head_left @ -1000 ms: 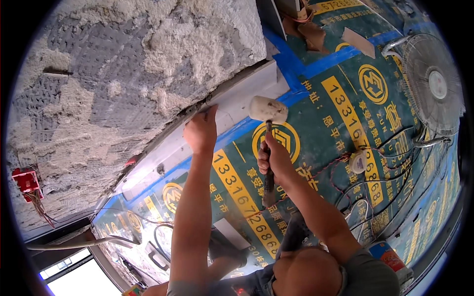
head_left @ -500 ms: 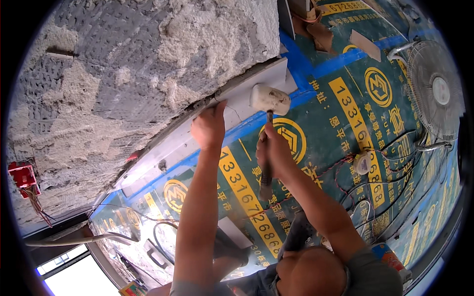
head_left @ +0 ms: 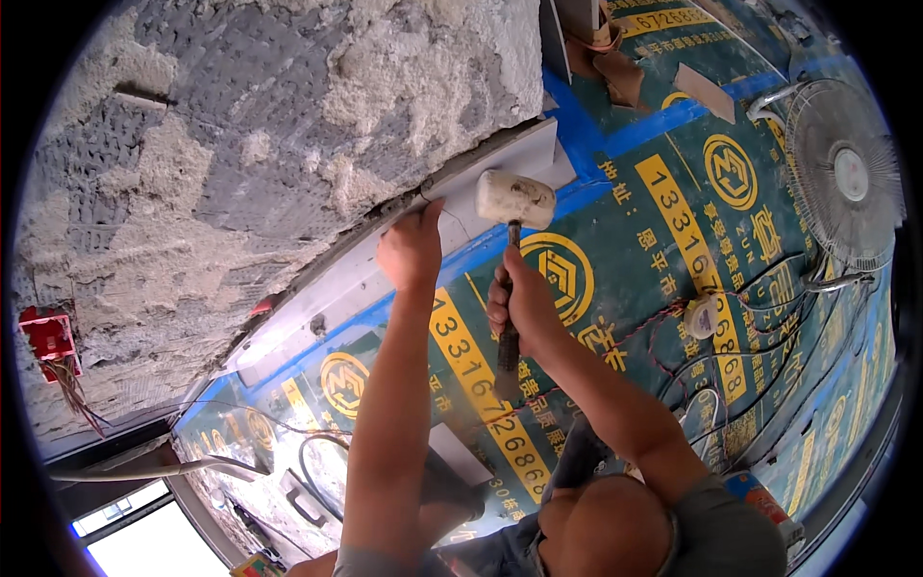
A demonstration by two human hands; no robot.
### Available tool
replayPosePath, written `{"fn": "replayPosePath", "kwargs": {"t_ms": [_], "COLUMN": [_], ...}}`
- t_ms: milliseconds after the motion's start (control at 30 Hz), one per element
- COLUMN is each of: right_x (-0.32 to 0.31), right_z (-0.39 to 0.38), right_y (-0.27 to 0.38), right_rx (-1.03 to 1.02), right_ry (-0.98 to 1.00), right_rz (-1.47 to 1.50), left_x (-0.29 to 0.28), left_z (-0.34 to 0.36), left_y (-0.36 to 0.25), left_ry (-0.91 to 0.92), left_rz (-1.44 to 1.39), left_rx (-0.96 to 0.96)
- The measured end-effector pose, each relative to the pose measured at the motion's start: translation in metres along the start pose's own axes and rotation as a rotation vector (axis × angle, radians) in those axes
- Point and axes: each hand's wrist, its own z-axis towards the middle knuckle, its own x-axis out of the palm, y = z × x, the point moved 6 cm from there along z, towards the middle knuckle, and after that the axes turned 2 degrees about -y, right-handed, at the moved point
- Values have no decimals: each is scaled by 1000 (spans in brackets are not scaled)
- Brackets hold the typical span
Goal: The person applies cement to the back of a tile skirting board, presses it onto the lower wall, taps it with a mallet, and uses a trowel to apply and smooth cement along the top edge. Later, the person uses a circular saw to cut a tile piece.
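The green floor sheet (head_left: 630, 231) is printed over and over with legible matter: long yellow bands (head_left: 694, 260) bear rows of dark digits, while lines of yellow Chinese characters run alongside, a few large (head_left: 766, 229) and most small, with some Latin capitals among them. Between these sit round yellow emblems (head_left: 731, 171), each a ring around an angular geometric mark, three of them showing plainly. The fan (head_left: 798, 183) has a pale round label with a reddish mark at its hub (head_left: 851, 174), and the white round object (head_left: 701, 317) among the cables shows a purplish mark, both too small to read.
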Motion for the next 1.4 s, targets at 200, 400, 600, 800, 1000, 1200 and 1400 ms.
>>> {"fn": "replayPosePath", "kwargs": {"t_ms": [200, 400, 600, 800, 1000, 1200, 1400], "right_x": [2, -27, -59, -73, -66, -34, -13], "right_z": [-2, 0, -10, -16, -6, 15, 20], "right_y": [3, 12, -14, -26, -21, -9, -3], "right_rx": [-10, -198, 37, 109, 121, 123, 84], "right_ry": [32, -8, -48, -107, -121, -98, -74], "right_rz": [-25, -362, 54, 45, 35, 91, 103], "left_x": [2, 18, 6, 24, 52, 54, 51], "left_z": [1, -18, -39, -22, -24, -21, -21], "left_y": [2, 22, 14, 27, 34, 34, 34], "left_ry": [-58, 181, -53, 94, 212, 216, 233], "left_rz": [-37, -121, 283, 874, 1029, 1030, 1086], "left_rx": [28, 253, 716, 777, 753, 775, 778]}}
